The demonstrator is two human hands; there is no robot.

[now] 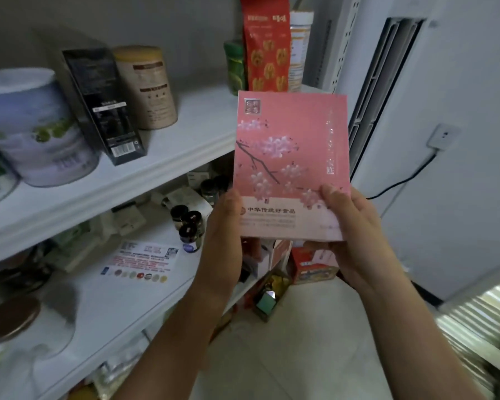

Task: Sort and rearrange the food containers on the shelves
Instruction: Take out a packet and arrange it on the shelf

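Note:
I hold a flat pink box (pixel 289 157) printed with blossom branches upright in front of the white shelves. My left hand (pixel 224 226) grips its lower left edge. My right hand (pixel 355 235) grips its lower right corner, thumb on the front. The upper shelf (pixel 168 157) carries a large white and blue tin (pixel 38 131), a black box (pixel 104 105), a beige canister (pixel 149 88), a green jar (pixel 235 67), a red snack bag (pixel 267 44) and a white bottle (pixel 299 50).
On the middle shelf (pixel 122 298) are three small dark jars (pixel 186 225), a printed leaflet (pixel 140 261) and a brown-lidded jar (pixel 12 317). Boxes (pixel 312 267) stand on the floor under my hands. A white air conditioner (pixel 416 111) stands to the right.

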